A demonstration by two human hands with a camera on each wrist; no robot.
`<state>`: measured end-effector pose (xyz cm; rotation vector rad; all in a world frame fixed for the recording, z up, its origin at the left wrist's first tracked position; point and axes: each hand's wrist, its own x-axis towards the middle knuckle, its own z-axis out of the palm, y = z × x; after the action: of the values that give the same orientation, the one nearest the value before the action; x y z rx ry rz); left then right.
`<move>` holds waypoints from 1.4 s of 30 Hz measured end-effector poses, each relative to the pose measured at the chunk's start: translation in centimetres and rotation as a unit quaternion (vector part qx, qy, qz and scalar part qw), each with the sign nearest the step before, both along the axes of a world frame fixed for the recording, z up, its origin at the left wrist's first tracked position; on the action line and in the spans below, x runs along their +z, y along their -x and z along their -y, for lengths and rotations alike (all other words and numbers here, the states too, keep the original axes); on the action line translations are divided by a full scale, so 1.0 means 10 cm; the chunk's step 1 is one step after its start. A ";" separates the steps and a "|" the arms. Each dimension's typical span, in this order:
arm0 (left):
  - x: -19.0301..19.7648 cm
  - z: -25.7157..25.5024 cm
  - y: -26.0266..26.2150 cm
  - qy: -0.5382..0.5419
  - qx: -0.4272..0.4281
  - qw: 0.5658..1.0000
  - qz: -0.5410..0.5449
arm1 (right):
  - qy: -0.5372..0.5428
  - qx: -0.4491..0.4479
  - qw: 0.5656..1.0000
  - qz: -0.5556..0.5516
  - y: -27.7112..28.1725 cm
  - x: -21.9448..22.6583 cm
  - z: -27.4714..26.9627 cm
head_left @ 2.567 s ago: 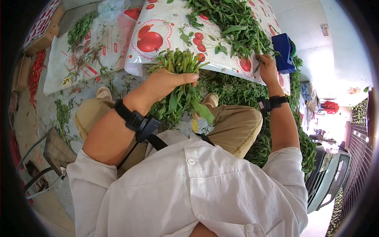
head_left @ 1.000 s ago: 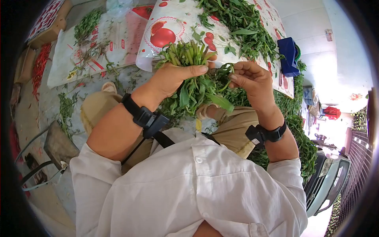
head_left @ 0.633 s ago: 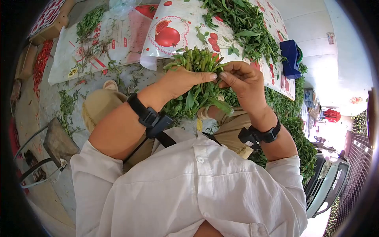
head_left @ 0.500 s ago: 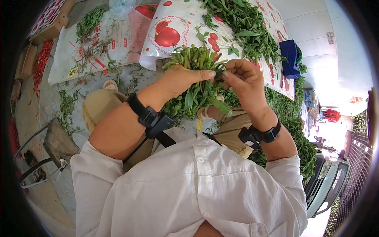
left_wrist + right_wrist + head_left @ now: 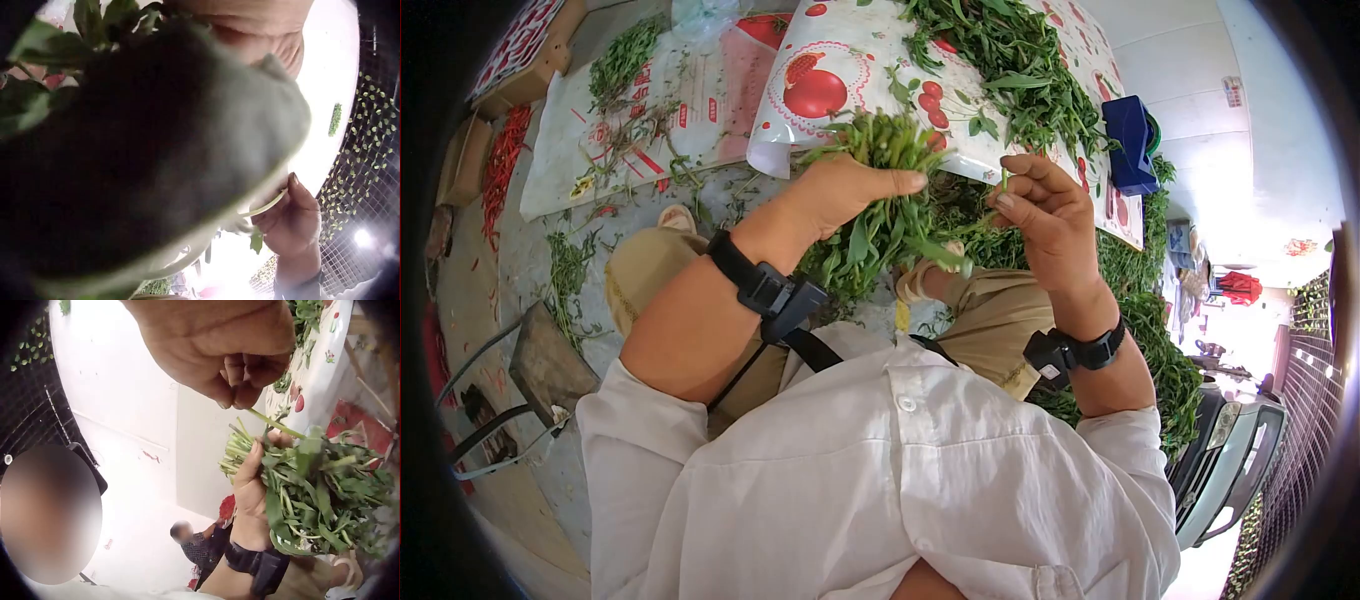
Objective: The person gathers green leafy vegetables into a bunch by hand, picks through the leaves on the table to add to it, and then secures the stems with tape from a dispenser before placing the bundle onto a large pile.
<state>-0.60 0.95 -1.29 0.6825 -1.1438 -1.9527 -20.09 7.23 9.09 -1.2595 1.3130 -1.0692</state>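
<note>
In the head view my left hand (image 5: 840, 195) grips a thick bunch of leafy greens (image 5: 885, 145), cut stem ends up and leaves hanging over my lap. Right of the bunch, my right hand (image 5: 1050, 210) pinches a thin green stem between thumb and fingertips. The right wrist view shows that stem (image 5: 275, 424) slanting from the fingertips toward the leaves of the bunch (image 5: 312, 487), below the right hand (image 5: 219, 347). A large blurred leaf (image 5: 156, 156) covers much of the left wrist view, hiding most of the left hand's grip.
A table (image 5: 840, 60) with a fruit-print cover carries a heap of greens (image 5: 1040, 80) and a blue tape dispenser (image 5: 1132, 145) at its right edge. More greens (image 5: 1140, 330) lie on the right. Red strips (image 5: 503, 175) and a black-framed seat (image 5: 550, 370) are at left.
My right hand came from the heap on the table to the bunch, touching near its stems. Now it has drawn off to the right with a thin stem. The left hand keeps its grip.
</note>
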 end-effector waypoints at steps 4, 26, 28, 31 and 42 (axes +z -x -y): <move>0.02 -0.05 0.03 -0.030 -0.039 0.998 -0.037 | -0.023 0.004 0.999 -0.039 -0.07 -0.06 0.07; 0.09 -0.08 0.03 0.006 -0.071 0.996 -0.057 | 0.046 -0.016 0.996 -0.078 -0.37 -0.22 0.24; 0.08 -0.08 0.02 0.018 -0.073 0.997 -0.029 | 0.047 -0.019 0.997 -0.062 -0.36 -0.26 0.24; 0.05 -0.06 0.05 0.049 -0.066 0.997 -0.015 | 0.037 -0.011 0.997 -0.064 -0.36 -0.27 0.24; 0.13 -0.07 0.00 0.037 -0.020 0.999 -0.010 | 0.089 -0.046 0.989 -0.112 -0.08 -0.14 0.34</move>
<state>-0.63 1.64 0.05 0.6055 -1.2189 -1.9360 -19.30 3.86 7.66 -1.4988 1.4817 -1.1562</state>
